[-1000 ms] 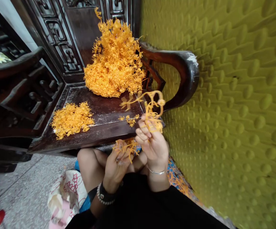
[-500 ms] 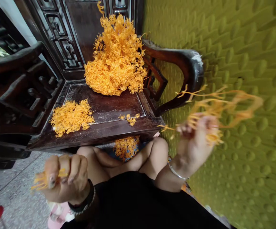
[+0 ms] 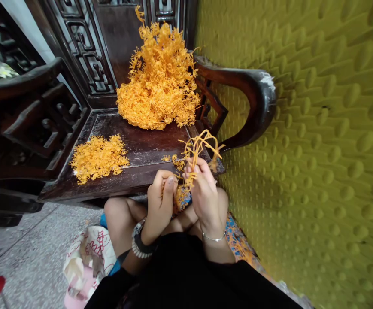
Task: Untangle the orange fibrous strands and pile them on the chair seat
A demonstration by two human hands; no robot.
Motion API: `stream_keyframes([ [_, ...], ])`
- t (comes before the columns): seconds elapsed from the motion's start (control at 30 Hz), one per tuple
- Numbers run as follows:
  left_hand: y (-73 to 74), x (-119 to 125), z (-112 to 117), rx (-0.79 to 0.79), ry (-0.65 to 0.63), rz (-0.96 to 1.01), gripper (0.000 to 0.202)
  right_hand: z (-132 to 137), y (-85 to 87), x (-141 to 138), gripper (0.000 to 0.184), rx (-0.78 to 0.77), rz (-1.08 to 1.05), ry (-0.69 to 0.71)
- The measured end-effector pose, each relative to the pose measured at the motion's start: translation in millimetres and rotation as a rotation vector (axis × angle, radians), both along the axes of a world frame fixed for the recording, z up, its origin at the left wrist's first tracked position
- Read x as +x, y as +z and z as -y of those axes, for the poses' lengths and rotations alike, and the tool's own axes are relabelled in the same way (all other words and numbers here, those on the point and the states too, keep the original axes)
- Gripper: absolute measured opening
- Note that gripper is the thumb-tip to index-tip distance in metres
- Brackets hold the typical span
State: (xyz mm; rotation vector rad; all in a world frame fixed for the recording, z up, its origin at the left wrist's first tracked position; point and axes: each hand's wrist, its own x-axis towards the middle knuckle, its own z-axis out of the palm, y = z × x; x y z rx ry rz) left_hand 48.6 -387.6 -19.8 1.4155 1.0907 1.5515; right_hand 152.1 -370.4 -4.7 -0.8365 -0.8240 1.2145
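Note:
Over my lap, both hands are close together in front of the dark wooden chair seat (image 3: 141, 148). My right hand (image 3: 207, 197) pinches a bunch of thin, branching orange strands (image 3: 197, 148), which look like plastic runners and loop up above the fingers. Beside it, my left hand (image 3: 160, 195) is curled closed, with small orange pieces partly visible at its fingers. A tall heap of orange spidery pieces (image 3: 160, 81) stands at the back of the seat. A lower pile (image 3: 99, 159) lies at its front left, and a few loose bits (image 3: 178, 162) lie near my hands.
A curved wooden armrest (image 3: 253, 79) juts out at the right, against a padded green wall (image 3: 318, 128). On the floor at left are a white bag with red print (image 3: 98, 244) and a pink item (image 3: 80, 285). More orange strands (image 3: 239, 244) lie beside my right side.
Both hands have come inward from the sides and now meet in front of the seat. The right hand still holds the orange strands. The piles look unchanged.

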Motion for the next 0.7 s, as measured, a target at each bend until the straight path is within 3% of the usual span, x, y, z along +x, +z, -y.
stream_keyframes([
  [0.1, 0.6, -0.9, -5.8, 0.054, 0.0, -0.208, 0.03, 3.2, -2.8, -7.8, 0.011, 0.062, 0.172, -0.079],
  [0.2, 0.2, -3.7, -8.5, 0.052, -0.04, -0.344, 0.023, 1.4, -4.0, -8.4, 0.007, 0.07, 0.218, -0.056],
  [0.43, -1.4, -22.7, 4.7, 0.023, -0.131, -0.252, 0.039, -0.3, 5.0, -1.5, 0.02, 0.017, 0.125, 0.215],
  [0.57, 5.7, -21.3, 16.1, 0.065, -0.042, -0.27, 0.039, 7.2, 10.4, -9.1, 0.02, 0.021, 0.143, 0.215],
  [0.7, 11.8, -27.8, 9.6, -0.003, 0.235, -0.008, 0.042, 5.0, 16.6, 0.7, 0.021, -0.036, 0.044, 0.185],
])
